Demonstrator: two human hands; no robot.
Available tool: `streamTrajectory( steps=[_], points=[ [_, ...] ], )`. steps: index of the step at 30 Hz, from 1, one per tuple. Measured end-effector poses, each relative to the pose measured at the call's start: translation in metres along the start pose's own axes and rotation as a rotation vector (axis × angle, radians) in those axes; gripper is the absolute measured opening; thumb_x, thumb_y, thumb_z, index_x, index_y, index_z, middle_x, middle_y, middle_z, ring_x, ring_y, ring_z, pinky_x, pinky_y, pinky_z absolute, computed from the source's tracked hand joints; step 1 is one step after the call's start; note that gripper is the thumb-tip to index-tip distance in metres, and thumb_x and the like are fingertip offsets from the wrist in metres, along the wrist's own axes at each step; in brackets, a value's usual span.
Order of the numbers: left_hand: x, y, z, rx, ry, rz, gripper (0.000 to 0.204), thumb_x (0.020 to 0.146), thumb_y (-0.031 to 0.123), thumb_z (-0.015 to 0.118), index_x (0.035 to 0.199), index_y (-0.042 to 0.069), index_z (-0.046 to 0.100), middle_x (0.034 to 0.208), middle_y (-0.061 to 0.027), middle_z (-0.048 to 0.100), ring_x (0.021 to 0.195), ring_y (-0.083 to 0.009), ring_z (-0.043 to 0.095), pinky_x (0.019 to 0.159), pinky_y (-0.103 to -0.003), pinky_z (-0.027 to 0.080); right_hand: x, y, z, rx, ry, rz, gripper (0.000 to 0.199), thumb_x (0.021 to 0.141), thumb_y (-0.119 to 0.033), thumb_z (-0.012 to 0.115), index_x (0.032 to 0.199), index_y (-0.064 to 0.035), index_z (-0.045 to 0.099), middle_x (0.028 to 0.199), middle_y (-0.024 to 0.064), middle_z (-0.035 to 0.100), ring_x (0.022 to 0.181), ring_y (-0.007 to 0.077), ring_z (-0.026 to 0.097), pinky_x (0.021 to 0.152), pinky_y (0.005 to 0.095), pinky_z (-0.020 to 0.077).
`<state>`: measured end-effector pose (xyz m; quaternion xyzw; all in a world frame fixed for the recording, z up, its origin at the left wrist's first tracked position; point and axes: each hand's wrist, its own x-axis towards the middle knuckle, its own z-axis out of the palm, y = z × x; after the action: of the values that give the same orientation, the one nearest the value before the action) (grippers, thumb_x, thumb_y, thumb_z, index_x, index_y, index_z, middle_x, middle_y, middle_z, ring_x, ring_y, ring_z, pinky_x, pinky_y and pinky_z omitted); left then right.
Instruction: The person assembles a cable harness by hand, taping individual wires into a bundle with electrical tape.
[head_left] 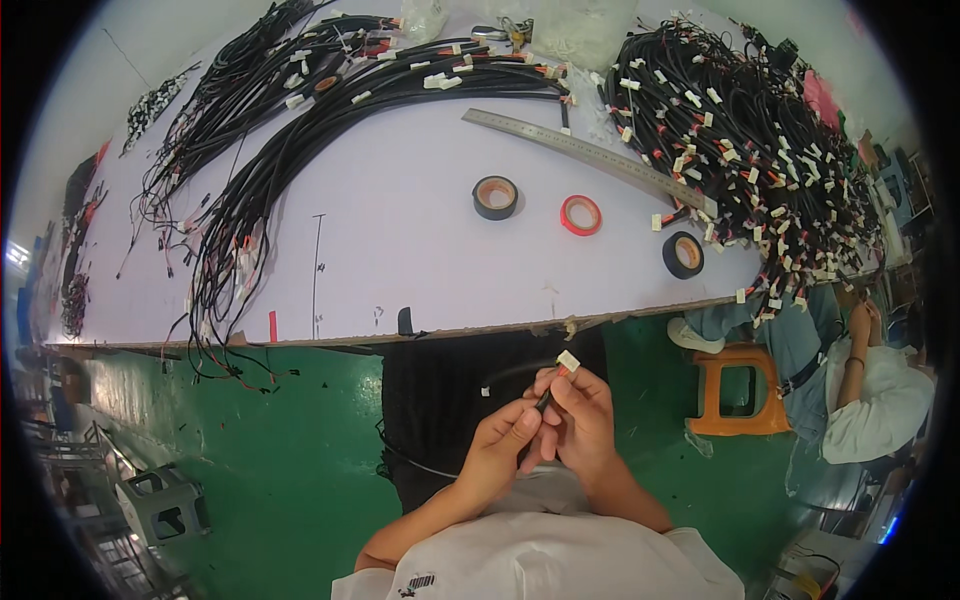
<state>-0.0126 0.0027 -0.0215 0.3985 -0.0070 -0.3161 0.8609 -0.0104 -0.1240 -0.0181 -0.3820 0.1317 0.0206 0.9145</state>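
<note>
In front of my body, over my lap, both hands grip a black cable (pixel 543 402). My left hand (pixel 497 446) pinches its sheath between thumb and fingers. Just above and to the right, my right hand (pixel 587 420) is closed around the end with short reddish wires. A white plug connector (pixel 568 360) sticks out past my right fingertips, pointing up toward the table edge. The rest of the cable is hard to follow against the dark cloth on my lap.
The white table (pixel 400 220) carries black cable bundles (pixel 300 150), a large cable heap (pixel 740 150) at right, a steel ruler (pixel 590 155), black tape rolls (pixel 495 198) and a red tape roll (pixel 580 215). An orange stool (pixel 742 425) and a seated person (pixel 875 400) are at right; a grey stool (pixel 165 505) stands left.
</note>
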Motion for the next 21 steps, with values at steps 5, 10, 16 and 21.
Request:
streamTrajectory(
  steps=[5,10,16,21],
  points=[
    [-0.003,0.008,-0.002,0.002,-0.009,-0.020,0.029,0.099,0.027,0.041,0.101,0.002,0.056,0.069,-0.0079,0.057,0.047,-0.0062,0.035,0.046,-0.018,0.029,0.007,-0.020,-0.012,-0.126,-0.171,0.081,0.042,0.096,-0.027,0.042,0.093,0.0098,0.062,0.086,0.0115,0.057,0.072,0.0167,0.052,0.068,0.0302,0.0436],
    [-0.003,0.010,-0.003,0.028,0.000,-0.037,0.029,0.099,0.026,0.041,0.102,0.001,0.056,0.069,-0.0081,0.058,0.047,-0.0060,0.035,0.047,-0.018,0.029,0.013,-0.024,-0.021,-0.253,-0.154,-0.080,0.030,0.091,-0.019,0.046,0.096,0.0080,0.060,0.084,0.0104,0.056,0.074,0.0143,0.051,0.069,0.0274,0.0426],
    [-0.001,0.010,-0.006,0.079,-0.038,-0.072,0.027,0.099,0.024,0.042,0.104,0.003,0.058,0.070,-0.0049,0.058,0.050,-0.0052,0.038,0.049,-0.018,0.032,0.014,-0.036,-0.002,-0.591,-0.184,-0.203,0.025,0.085,-0.001,0.056,0.109,0.0031,0.059,0.097,0.0047,0.055,0.075,0.0080,0.052,0.069,0.0230,0.0438],
    [0.001,0.010,-0.004,0.099,-0.046,-0.064,0.027,0.098,0.024,0.043,0.108,0.003,0.057,0.070,-0.0048,0.058,0.049,-0.0048,0.037,0.048,-0.018,0.031,0.015,-0.033,-0.011,-0.509,-0.107,-0.155,0.022,0.086,-0.010,0.055,0.102,0.0038,0.061,0.090,0.0068,0.057,0.071,0.0091,0.054,0.062,0.0206,0.0441]
  ],
)
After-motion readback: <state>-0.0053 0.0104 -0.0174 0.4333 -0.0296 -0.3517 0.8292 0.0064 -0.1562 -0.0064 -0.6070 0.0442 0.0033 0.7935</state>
